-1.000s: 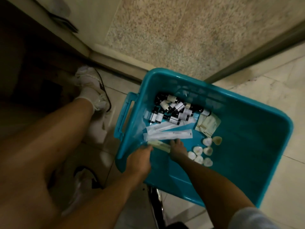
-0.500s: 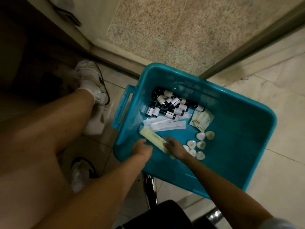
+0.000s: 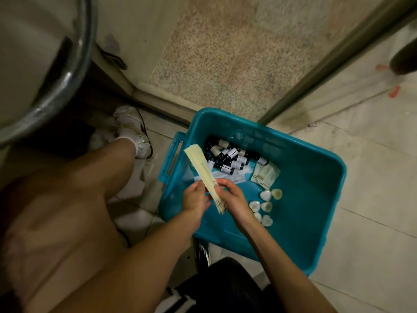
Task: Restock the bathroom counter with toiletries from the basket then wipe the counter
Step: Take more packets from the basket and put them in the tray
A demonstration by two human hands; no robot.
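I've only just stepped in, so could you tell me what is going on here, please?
A person crouches over a teal basket on the tiled floor. Both hands, left hand and right hand, hold a stack of long pale packets lifted above the basket. Still in the basket lie small dark bottles, flat sachets and heart-shaped soaps. No counter is in view.

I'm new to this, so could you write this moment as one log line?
stage: restocking | both hands: left hand and right hand hold pale flat packets above teal basket | small bottles remain inside
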